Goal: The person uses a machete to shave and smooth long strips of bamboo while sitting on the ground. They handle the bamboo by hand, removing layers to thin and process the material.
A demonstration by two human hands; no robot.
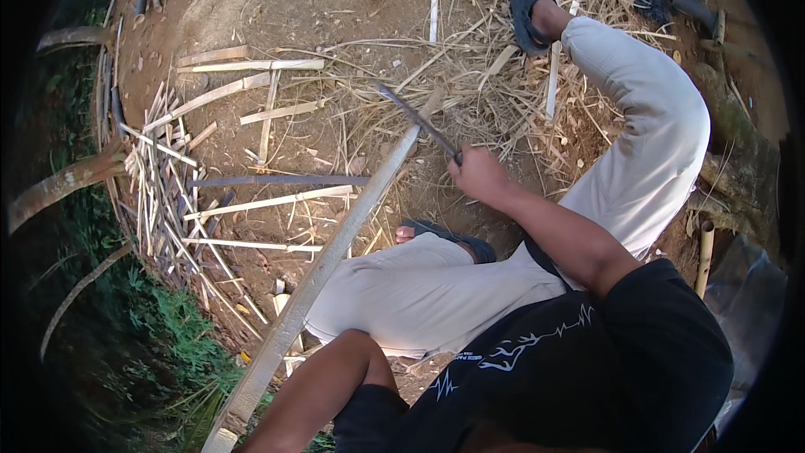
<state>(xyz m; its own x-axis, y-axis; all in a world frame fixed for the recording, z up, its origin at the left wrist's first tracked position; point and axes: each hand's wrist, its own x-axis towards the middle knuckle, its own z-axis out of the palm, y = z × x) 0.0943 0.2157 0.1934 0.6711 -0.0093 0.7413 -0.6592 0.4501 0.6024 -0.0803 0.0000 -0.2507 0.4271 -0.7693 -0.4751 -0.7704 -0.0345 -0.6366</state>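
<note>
My right hand (482, 176) is closed round the handle of a long, dark-bladed knife (419, 122). The blade points up and to the left, its middle close to the upper end of a long pale slat (335, 243), which looks like split bamboo or wood. Whether blade and slat touch, I cannot tell. The slat runs slantwise from there, past my bent leg, to the lower left edge. My left forearm (310, 390) reaches down beside the slat's lower end, and the left hand is outside the picture.
Thin split sticks (163, 193) lie heaped at the left. Loose pale strips (268, 203) and a dark flat strip (281, 179) lie on bare soil. Shavings (470, 84) cover the ground near my sandalled foot (528, 8). Green plants (184, 327) grow at the lower left.
</note>
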